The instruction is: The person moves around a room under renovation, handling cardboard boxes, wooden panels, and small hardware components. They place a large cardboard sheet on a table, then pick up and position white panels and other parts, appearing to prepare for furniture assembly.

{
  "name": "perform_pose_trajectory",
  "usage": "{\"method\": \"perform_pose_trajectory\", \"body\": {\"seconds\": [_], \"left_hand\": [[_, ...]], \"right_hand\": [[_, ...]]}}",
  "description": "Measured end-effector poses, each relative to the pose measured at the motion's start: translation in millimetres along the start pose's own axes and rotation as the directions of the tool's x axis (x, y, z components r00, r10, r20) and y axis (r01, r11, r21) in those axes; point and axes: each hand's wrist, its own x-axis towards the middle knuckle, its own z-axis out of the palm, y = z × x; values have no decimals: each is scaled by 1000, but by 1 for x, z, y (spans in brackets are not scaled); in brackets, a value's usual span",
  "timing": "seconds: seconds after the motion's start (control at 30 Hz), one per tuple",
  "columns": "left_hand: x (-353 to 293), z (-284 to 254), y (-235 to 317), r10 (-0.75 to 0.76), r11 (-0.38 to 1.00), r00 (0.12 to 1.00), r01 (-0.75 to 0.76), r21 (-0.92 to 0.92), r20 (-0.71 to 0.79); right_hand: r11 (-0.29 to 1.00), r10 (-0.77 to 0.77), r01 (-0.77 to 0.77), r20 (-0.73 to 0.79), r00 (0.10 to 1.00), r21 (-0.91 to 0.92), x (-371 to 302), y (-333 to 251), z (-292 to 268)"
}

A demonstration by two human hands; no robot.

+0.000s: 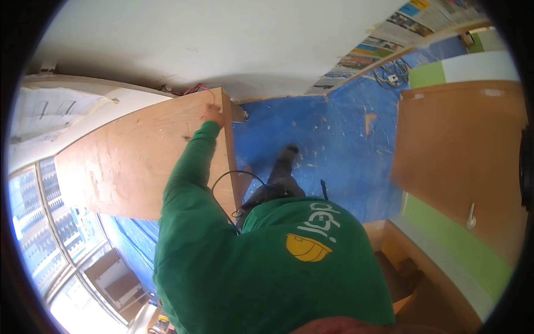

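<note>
My left arm, in a green sleeve [192, 161], stretches forward over a wide light-brown wooden board [139, 150]. My left hand [213, 116] is at the board's far right corner, close to its edge. Its fingers are blurred, so I cannot make out whether they grip anything. A thin red wire [194, 88] runs along the far edge of the board, just beyond the fingers. A small dark mark or object [187, 138] shows on the board beside my wrist. My right hand is out of view.
Blue sheeting [328, 145] covers the floor, with my foot [289, 150] on it. A brown door with a handle [461, 161] stands at right. A coiled cable [392, 75] lies far right. Newspaper [384, 39] lines the white wall's edge. Windows [55, 206] are at left.
</note>
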Motion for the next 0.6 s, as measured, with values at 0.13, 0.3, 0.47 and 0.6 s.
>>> {"method": "perform_pose_trajectory", "body": {"seconds": [0.13,0.3,0.47,0.6], "left_hand": [[41,23,65,252,942,885,-316,-108,-391],[47,16,189,80,804,995,-25,-594,65],[10,37,220,126,992,928,-121,-37,352],[-61,11,252,231,972,913,-197,-131,337]], "right_hand": [[994,-91,94,59,994,-54,43,-43,-25],[978,-176,184,91,980,-94,97,-76,-51],[931,-303,329,169,938,-156,162,-113,-91],[899,-354,399,237,904,-180,220,-136,-134]]}}
